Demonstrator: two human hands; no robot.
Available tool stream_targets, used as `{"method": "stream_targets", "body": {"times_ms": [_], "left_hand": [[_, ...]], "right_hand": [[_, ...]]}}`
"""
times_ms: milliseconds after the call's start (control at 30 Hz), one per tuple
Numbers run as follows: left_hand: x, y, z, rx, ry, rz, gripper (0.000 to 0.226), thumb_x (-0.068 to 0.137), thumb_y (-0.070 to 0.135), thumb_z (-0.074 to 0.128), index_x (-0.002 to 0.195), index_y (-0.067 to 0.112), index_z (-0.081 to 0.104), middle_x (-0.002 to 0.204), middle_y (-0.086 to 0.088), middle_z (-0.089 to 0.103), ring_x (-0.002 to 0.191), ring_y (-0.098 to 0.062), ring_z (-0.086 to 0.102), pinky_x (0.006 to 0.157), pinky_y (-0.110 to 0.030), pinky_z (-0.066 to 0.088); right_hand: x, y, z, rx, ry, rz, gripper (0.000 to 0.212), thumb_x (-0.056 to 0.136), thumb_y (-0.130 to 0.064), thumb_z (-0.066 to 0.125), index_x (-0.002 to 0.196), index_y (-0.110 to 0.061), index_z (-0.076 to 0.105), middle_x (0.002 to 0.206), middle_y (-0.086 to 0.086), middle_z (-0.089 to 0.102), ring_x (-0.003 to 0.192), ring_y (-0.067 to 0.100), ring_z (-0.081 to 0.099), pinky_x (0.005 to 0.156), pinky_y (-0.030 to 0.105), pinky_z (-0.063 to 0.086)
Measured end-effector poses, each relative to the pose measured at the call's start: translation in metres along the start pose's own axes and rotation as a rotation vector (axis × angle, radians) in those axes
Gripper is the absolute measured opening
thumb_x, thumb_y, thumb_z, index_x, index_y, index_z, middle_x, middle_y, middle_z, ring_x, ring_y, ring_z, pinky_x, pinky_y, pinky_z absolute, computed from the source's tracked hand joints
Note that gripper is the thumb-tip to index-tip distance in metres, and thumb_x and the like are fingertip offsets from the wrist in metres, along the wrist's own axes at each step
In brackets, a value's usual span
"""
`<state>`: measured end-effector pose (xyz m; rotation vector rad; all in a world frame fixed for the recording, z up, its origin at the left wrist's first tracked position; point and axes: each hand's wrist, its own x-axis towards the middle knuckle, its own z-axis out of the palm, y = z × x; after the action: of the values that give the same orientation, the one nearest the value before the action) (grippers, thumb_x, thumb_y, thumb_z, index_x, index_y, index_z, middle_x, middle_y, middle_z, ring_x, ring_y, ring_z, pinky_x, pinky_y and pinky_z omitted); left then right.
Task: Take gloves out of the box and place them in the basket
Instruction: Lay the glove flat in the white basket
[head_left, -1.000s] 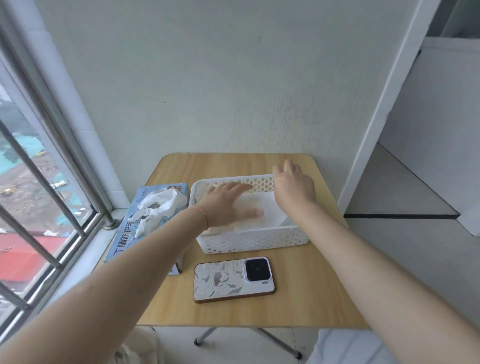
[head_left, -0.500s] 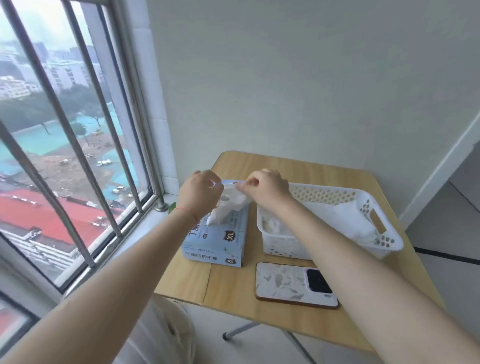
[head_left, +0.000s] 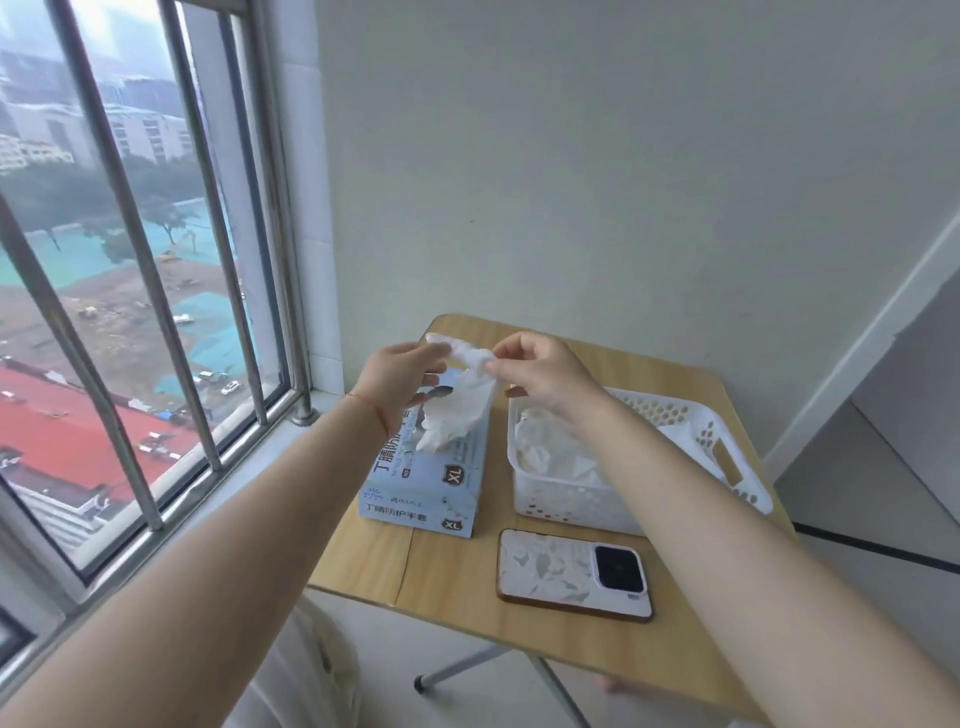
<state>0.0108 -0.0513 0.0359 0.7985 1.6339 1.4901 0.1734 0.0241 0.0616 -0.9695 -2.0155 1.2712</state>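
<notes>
Both hands are raised above the far left part of the wooden bench (head_left: 550, 618), sharing one white glove (head_left: 457, 400). The left hand (head_left: 397, 379) pinches the glove's upper end between thumb and fingers, and the right hand (head_left: 540, 371) pinches it just beside, fingers curled. Between the two grips the glove runs roughly level; below them its long axis hangs downward, the lower end pointing into the opening on top of the glove box (head_left: 431, 483), where it touches or enters; I cannot tell which. The box lies flat along the bench's left edge, its long side running from near edge to far edge. Just right of it stands the white perforated basket (head_left: 727, 467), with white gloves already lying crumpled inside. A phone (head_left: 574, 574) lies face down near the bench's front edge, before the basket.
</notes>
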Motion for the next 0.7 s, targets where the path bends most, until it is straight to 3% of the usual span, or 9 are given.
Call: {"method": "stream_targets", "body": {"times_ms": [100, 200, 267, 367, 467, 567, 633, 700], "left_hand": [[-0.009, 0.011, 0.002, -0.028, -0.035, 0.112, 0.013, 0.083, 0.025, 0.069, 0.089, 0.014, 0.07, 0.094, -0.006, 0.07, 0.09, -0.017, 0.061, 0.09, -0.035, 0.048], [-0.024, 0.029, 0.003, -0.048, -0.182, 0.239, 0.024, 0.073, 0.024, 0.065, 0.088, 0.006, 0.072, 0.1, -0.018, 0.072, 0.094, -0.022, 0.065, 0.1, -0.039, 0.047], [-0.033, 0.042, 0.007, -0.047, -0.277, 0.29, 0.019, 0.072, 0.021, 0.065, 0.083, 0.006, 0.069, 0.09, -0.016, 0.069, 0.087, -0.024, 0.064, 0.093, -0.038, 0.05], [-0.049, 0.063, 0.016, 0.014, -0.382, 0.338, 0.014, 0.073, 0.023, 0.07, 0.078, 0.01, 0.066, 0.081, -0.012, 0.06, 0.075, -0.022, 0.056, 0.074, -0.031, 0.046], [-0.055, 0.071, 0.021, 0.182, -0.346, 0.422, 0.021, 0.082, 0.027, 0.072, 0.088, 0.006, 0.073, 0.088, -0.013, 0.07, 0.078, -0.022, 0.061, 0.077, -0.038, 0.052], [-0.057, 0.065, 0.023, 0.261, -0.321, 0.464, 0.018, 0.09, 0.022, 0.07, 0.096, 0.006, 0.075, 0.098, -0.019, 0.074, 0.081, -0.017, 0.066, 0.086, -0.041, 0.057], [-0.059, 0.061, 0.024, 0.257, -0.305, 0.454, 0.018, 0.088, 0.025, 0.072, 0.094, 0.008, 0.075, 0.095, -0.018, 0.074, 0.081, -0.018, 0.064, 0.089, -0.046, 0.055], [-0.058, 0.058, 0.025, 0.254, -0.273, 0.451, 0.02, 0.089, 0.026, 0.072, 0.091, 0.007, 0.074, 0.084, -0.011, 0.072, 0.076, -0.016, 0.061, 0.085, -0.046, 0.056]], "right_hand": [[-0.009, -0.002, -0.009, -0.042, -0.062, 0.028, 0.015, 0.085, -0.035, 0.071, 0.084, -0.02, 0.066, 0.086, -0.004, 0.066, 0.08, 0.01, 0.059, 0.075, 0.026, 0.047], [-0.014, -0.013, -0.016, 0.053, 0.094, 0.013, 0.022, 0.09, -0.039, 0.06, 0.091, -0.017, 0.065, 0.089, -0.003, 0.067, 0.084, 0.012, 0.061, 0.079, 0.029, 0.044], [-0.016, -0.027, -0.02, 0.145, 0.135, -0.005, 0.025, 0.086, -0.041, 0.056, 0.092, -0.018, 0.065, 0.089, -0.002, 0.067, 0.087, 0.013, 0.062, 0.083, 0.035, 0.044], [-0.022, -0.047, -0.026, 0.21, 0.036, -0.082, 0.029, 0.086, -0.046, 0.05, 0.082, -0.024, 0.069, 0.087, -0.002, 0.07, 0.089, 0.015, 0.064, 0.092, 0.038, 0.044], [-0.033, -0.062, -0.03, 0.176, -0.023, -0.149, 0.03, 0.095, -0.038, 0.053, 0.074, -0.021, 0.066, 0.075, -0.003, 0.066, 0.076, 0.014, 0.061, 0.085, 0.035, 0.045], [-0.04, -0.062, -0.032, 0.049, -0.078, -0.12, 0.024, 0.091, -0.035, 0.065, 0.085, -0.012, 0.066, 0.078, 0.0, 0.069, 0.073, 0.014, 0.066, 0.075, 0.029, 0.054], [-0.043, -0.058, -0.035, 0.045, -0.091, -0.073, 0.025, 0.089, -0.036, 0.068, 0.091, -0.011, 0.067, 0.077, -0.001, 0.07, 0.07, 0.011, 0.066, 0.068, 0.025, 0.052], [-0.044, -0.053, -0.038, 0.075, -0.094, -0.036, 0.03, 0.088, -0.036, 0.069, 0.098, -0.008, 0.07, 0.086, 0.003, 0.073, 0.078, 0.013, 0.068, 0.072, 0.026, 0.052]]}}
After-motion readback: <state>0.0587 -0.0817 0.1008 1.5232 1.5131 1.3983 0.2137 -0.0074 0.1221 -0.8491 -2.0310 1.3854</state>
